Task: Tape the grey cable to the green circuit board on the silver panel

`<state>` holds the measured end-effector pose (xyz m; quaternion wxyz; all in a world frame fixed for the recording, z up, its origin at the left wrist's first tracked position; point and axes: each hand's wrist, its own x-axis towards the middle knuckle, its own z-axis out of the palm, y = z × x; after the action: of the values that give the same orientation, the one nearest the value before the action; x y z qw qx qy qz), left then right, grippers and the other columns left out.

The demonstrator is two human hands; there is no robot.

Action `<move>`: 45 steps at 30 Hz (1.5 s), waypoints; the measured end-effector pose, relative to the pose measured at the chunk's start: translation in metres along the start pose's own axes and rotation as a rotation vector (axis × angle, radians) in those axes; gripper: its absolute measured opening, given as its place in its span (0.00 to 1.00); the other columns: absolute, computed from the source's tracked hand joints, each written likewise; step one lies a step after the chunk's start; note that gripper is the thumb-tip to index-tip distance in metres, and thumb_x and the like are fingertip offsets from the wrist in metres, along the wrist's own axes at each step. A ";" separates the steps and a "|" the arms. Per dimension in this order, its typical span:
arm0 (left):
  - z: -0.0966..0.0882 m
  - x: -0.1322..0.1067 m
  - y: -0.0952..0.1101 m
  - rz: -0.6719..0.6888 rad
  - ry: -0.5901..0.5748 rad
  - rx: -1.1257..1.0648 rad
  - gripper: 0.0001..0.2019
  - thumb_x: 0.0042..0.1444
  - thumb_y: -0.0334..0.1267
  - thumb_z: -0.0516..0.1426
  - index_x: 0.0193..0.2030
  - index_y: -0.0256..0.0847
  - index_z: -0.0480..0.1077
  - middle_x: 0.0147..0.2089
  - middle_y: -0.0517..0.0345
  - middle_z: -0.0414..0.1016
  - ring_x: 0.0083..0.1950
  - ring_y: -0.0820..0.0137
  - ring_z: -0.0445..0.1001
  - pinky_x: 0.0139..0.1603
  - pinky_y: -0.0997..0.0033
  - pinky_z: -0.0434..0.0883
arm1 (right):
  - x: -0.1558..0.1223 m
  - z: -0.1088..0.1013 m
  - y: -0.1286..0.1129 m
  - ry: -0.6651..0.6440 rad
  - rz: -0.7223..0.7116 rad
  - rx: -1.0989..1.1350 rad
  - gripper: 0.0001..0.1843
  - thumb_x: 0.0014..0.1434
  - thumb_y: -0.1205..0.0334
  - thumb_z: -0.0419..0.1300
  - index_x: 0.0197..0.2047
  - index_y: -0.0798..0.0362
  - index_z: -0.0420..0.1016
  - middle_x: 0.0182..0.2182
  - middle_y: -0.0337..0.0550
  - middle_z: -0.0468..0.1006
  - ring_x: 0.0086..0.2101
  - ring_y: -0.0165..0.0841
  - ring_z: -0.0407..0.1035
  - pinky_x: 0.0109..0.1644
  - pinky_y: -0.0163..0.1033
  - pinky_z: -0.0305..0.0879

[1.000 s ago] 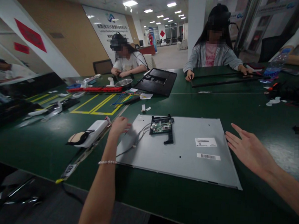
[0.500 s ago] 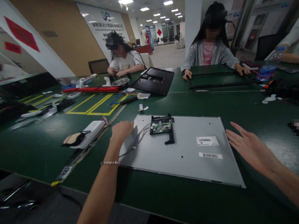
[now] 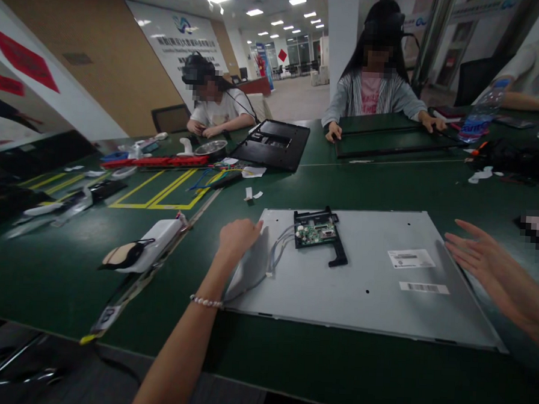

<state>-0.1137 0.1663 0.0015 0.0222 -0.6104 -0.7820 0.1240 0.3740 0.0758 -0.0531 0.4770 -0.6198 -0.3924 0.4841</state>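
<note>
A grey metal-backed display panel lies back side up in front of me. It carries a black bracket, a green circuit board, grey cables and two white labels. My left hand, a beaded bracelet at its wrist, is closed at the panel's left edge with the thumb near the top corner; the other fingers are hidden. At the right edge, my right hand is open, its fingers stretched out towards the panel with the fingertips at the edge.
To the left lie a white box-like object and a cable strip along the table. Farther back are a black plastic cover, yellow tape lines and paper scraps. Across the table, a person holds a black frame; a bottle stands beside it.
The panel with its board has shifted to the right across the table. Both my hands have moved right along with it, keeping to its two side edges.
</note>
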 end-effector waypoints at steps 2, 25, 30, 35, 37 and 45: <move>-0.001 -0.004 0.007 0.027 0.003 -0.009 0.32 0.63 0.55 0.39 0.41 0.34 0.78 0.43 0.36 0.79 0.46 0.51 0.77 0.43 0.59 0.72 | 0.000 -0.006 -0.003 0.039 0.001 -0.074 0.38 0.52 0.39 0.60 0.65 0.35 0.58 0.63 0.46 0.64 0.61 0.47 0.59 0.65 0.51 0.54; -0.003 -0.045 0.070 0.296 0.069 -0.022 0.33 0.66 0.51 0.36 0.36 0.35 0.78 0.36 0.41 0.78 0.38 0.57 0.77 0.39 0.62 0.71 | 0.036 -0.066 0.020 0.191 -0.103 -0.855 0.40 0.56 0.38 0.52 0.69 0.43 0.53 0.61 0.55 0.65 0.55 0.57 0.65 0.49 0.61 0.66; -0.001 -0.047 0.072 0.302 0.084 -0.012 0.32 0.67 0.51 0.37 0.35 0.35 0.78 0.37 0.41 0.79 0.38 0.56 0.77 0.39 0.62 0.70 | 0.027 -0.056 0.013 0.188 -0.218 -0.992 0.40 0.58 0.41 0.49 0.68 0.53 0.54 0.62 0.58 0.64 0.56 0.57 0.63 0.53 0.60 0.64; -0.005 -0.050 0.077 0.318 0.052 -0.033 0.33 0.66 0.51 0.36 0.36 0.36 0.78 0.38 0.40 0.79 0.39 0.57 0.77 0.40 0.61 0.70 | 0.030 -0.058 0.017 0.179 -0.319 -1.052 0.40 0.59 0.41 0.48 0.67 0.58 0.56 0.62 0.60 0.63 0.58 0.55 0.61 0.57 0.58 0.61; -0.005 -0.051 0.078 0.319 0.045 -0.042 0.32 0.66 0.51 0.36 0.36 0.35 0.78 0.39 0.40 0.79 0.40 0.57 0.77 0.41 0.61 0.70 | 0.033 -0.062 0.022 0.171 -0.338 -1.090 0.40 0.58 0.41 0.48 0.67 0.58 0.55 0.62 0.60 0.64 0.58 0.55 0.61 0.58 0.58 0.59; 0.001 -0.046 0.077 0.384 0.052 -0.018 0.32 0.66 0.49 0.37 0.39 0.34 0.78 0.40 0.39 0.79 0.42 0.56 0.77 0.43 0.59 0.70 | 0.043 -0.064 0.031 0.101 -0.361 -1.168 0.38 0.58 0.42 0.48 0.65 0.57 0.58 0.58 0.59 0.68 0.56 0.53 0.64 0.58 0.58 0.59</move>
<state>-0.0289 0.1395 -0.0107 0.0127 -0.7516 -0.6513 0.1031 0.4464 0.0956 -0.0882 0.1513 -0.7247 -0.6686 0.0706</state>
